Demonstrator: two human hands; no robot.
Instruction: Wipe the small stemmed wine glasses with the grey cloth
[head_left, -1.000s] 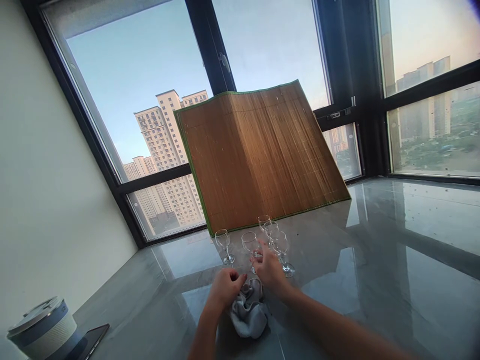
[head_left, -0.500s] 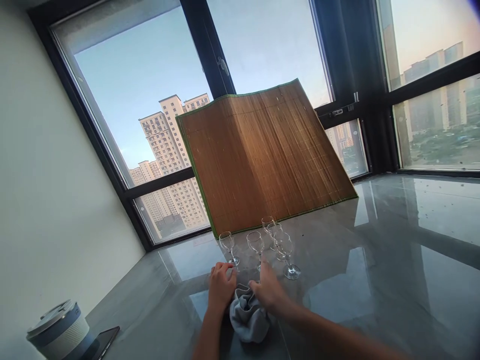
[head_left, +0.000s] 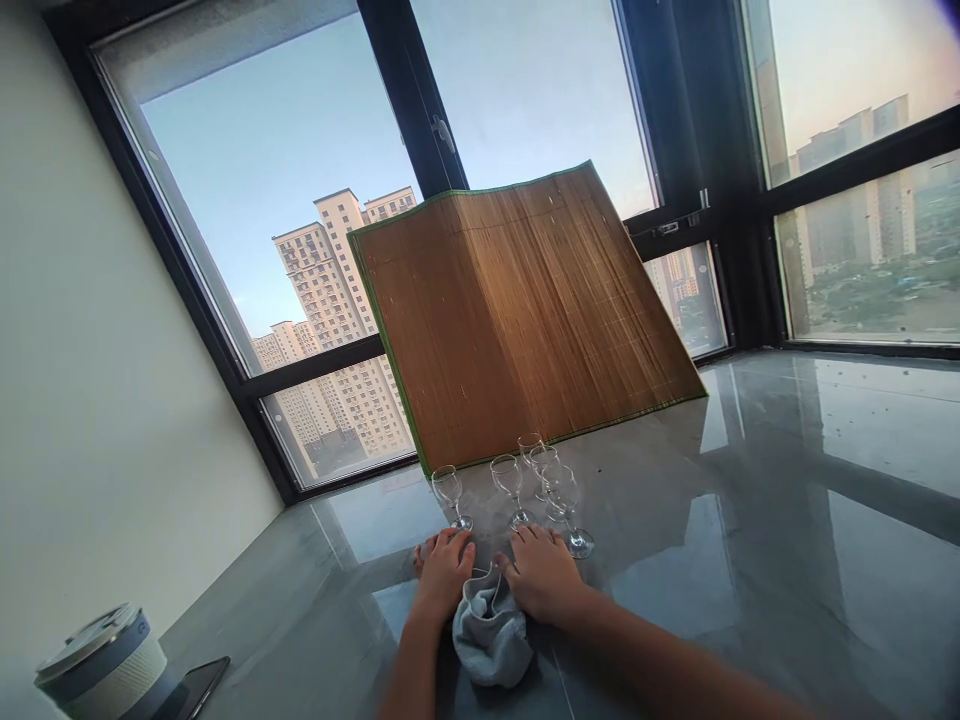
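Left hand (head_left: 442, 572) and right hand (head_left: 541, 575) lie flat, open and empty, flanking the grey cloth (head_left: 491, 640) near the counter's (head_left: 750, 520) left end (likely soft, light; pinch its bunched top); fragile glasses (head_left: 510, 478) stand just beyond.

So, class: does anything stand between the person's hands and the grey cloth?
Nothing visible does. The grey cloth lies right between the left hand and the right hand, seemingly touching both.

Tall dark-framed windows (head_left: 285, 170), white wall (head_left: 82, 380), glossy grey surface (head_left: 787, 520)
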